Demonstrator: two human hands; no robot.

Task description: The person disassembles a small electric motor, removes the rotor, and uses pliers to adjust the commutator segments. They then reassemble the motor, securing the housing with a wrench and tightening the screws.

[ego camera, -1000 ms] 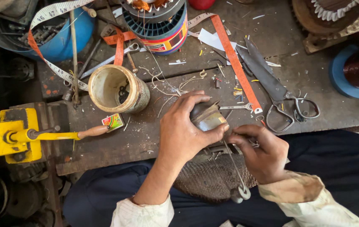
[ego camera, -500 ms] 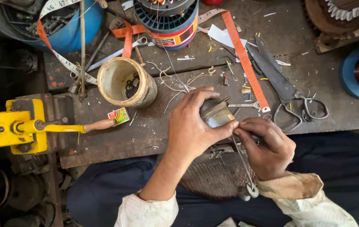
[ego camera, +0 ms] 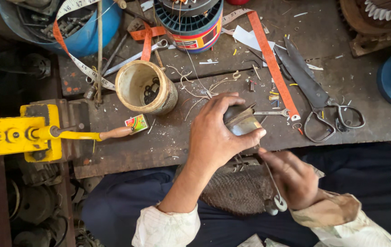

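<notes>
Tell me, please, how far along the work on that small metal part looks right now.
Looks mid-job. Wire scraps already litter the bench. The left hand holds the small metal part in its grip; the right hand works a thin tool beneath it. The scissors lie unused.
</notes>
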